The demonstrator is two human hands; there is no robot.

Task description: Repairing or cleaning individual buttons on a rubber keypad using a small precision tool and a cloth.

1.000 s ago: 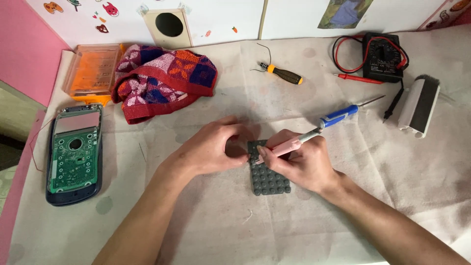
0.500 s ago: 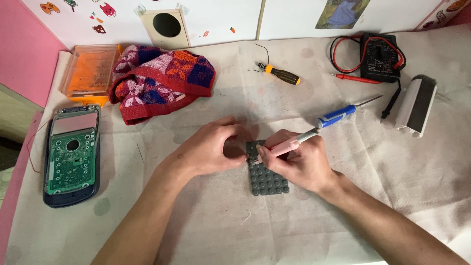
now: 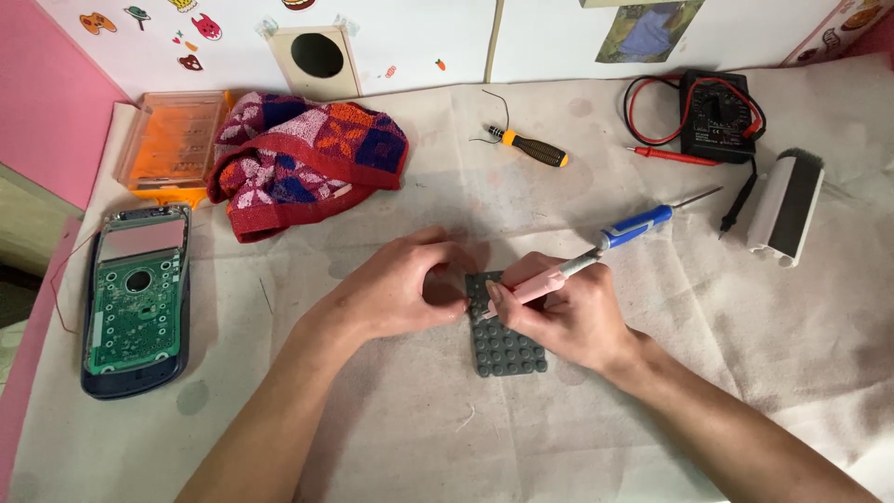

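Centre of frame: the grey rubber keypad [image 3: 503, 331] is laid flat on the bench [image 3: 372, 428]. Its upper left edge is pinched by the curled left hand [image 3: 396, 289], while a pink-handled tool [image 3: 535, 284] is gripped pen-style, tip down, by the right hand [image 3: 563, 317].

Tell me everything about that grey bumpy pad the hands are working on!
The grey pad is a rubbery-looking rectangular mat covered in rows of small round bumps, like a keypad sheet. It lies flat on the pale cloth, mid-table. The left hand touches its upper left edge; the right hand rests over its right side, holding a pink-handled tool at its top.
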